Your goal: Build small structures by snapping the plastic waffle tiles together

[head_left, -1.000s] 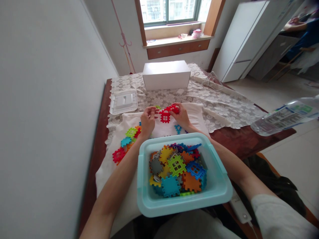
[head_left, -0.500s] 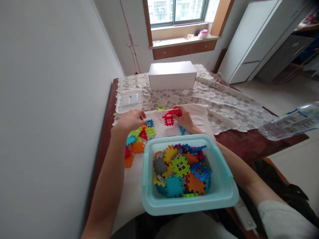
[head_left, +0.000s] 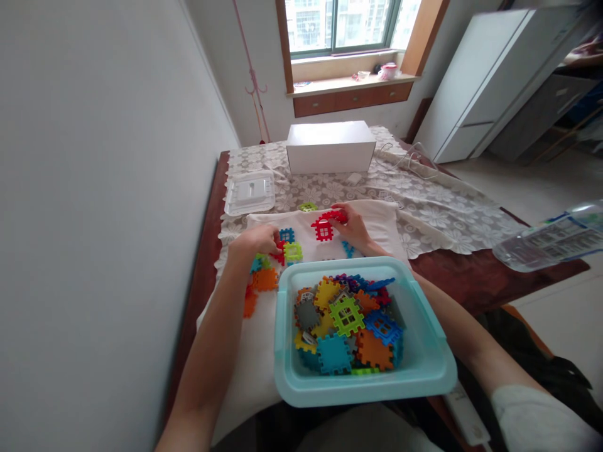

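My right hand (head_left: 354,227) is closed on red interlocking building pieces (head_left: 324,230), a square window piece joined to a toothed one above it. My left hand (head_left: 258,241) has come down on the pile of pieces, its fingers pinched on a red building piece (head_left: 279,253) that they partly cover. Beside those fingertips lie a lime window piece (head_left: 293,252) and a blue window piece (head_left: 287,235). Orange pieces (head_left: 265,280) are spread under the left wrist. A blue piece (head_left: 348,248) rests below my right hand. Nearer me, a turquoise tub (head_left: 426,370) holds many mixed pieces.
A white lid (head_left: 250,193) lies at the table's left, and a white box (head_left: 330,157) stands at the back. One lime piece (head_left: 308,206) sits at the white cloth's far edge. A clear plastic bottle (head_left: 541,242) is at the right. The wall (head_left: 117,188) runs close along the left.
My left hand has moved down and right onto the pile, and its fingers have closed at the red piece. My right hand still holds the joined red pieces. The view has shifted slightly.
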A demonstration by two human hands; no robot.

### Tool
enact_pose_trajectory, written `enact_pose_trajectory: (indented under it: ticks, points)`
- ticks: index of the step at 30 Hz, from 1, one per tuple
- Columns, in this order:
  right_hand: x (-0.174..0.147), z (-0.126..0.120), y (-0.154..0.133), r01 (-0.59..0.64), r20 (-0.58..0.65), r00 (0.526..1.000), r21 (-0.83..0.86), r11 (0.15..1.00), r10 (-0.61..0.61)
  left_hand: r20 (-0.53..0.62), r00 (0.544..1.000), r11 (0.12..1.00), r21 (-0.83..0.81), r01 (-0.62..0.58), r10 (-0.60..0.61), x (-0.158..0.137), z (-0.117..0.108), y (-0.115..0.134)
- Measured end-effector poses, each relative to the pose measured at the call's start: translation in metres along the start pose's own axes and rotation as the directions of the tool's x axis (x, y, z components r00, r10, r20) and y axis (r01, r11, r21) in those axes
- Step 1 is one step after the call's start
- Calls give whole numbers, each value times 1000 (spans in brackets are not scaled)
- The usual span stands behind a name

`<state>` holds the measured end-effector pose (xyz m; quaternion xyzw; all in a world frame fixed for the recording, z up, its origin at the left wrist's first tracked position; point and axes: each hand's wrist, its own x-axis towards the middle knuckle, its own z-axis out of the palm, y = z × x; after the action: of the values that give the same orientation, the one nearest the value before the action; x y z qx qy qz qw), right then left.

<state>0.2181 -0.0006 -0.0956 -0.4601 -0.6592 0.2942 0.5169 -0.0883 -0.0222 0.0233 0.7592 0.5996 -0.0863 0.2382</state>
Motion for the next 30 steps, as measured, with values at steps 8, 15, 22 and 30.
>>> enact_pose_trajectory:
  ticks: [8, 15, 22, 30]
  points:
    - [2, -4, -4, -10, -39, 999, 42, 999, 12, -86, 996, 998, 54, 35, -31, -1, 0, 8]
    - [2, -2, -1, -39, 6, 999, 176, 984, 38, -151, 988, 998, -61, -34, 25, 13, 9, -4]
    - [3, 3, 8, -47, 35, 999, 263, 964, 39, -475, 878, 978, -148, -146, 60, 19, 9, 2]
    - [4, 4, 13, -50, 44, 998, 261, 964, 40, -568, 814, 723, -510, -466, 124, 29, 23, 36]
